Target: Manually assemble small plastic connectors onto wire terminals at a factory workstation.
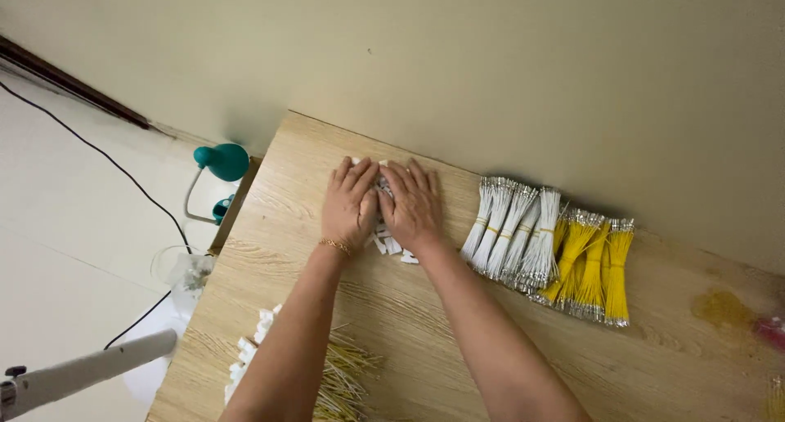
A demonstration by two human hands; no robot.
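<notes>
My left hand (349, 203) and my right hand (411, 203) lie flat side by side, palms down, on a small heap of white plastic connector pieces (391, 245) at the far middle of the wooden table (458, 307). Most of the heap is hidden under the hands; a few pieces stick out below the palms. The fingers are spread and point toward the wall. A thin gold bracelet (335, 245) circles my left wrist.
Right of the hands lie bundles of white wires (509, 230) and yellow wires (593, 267). Near the front edge sit more white pieces (249, 348) and loose yellowish wires (347, 373). A teal lamp (222, 162) and a black cable (123, 172) are left of the table.
</notes>
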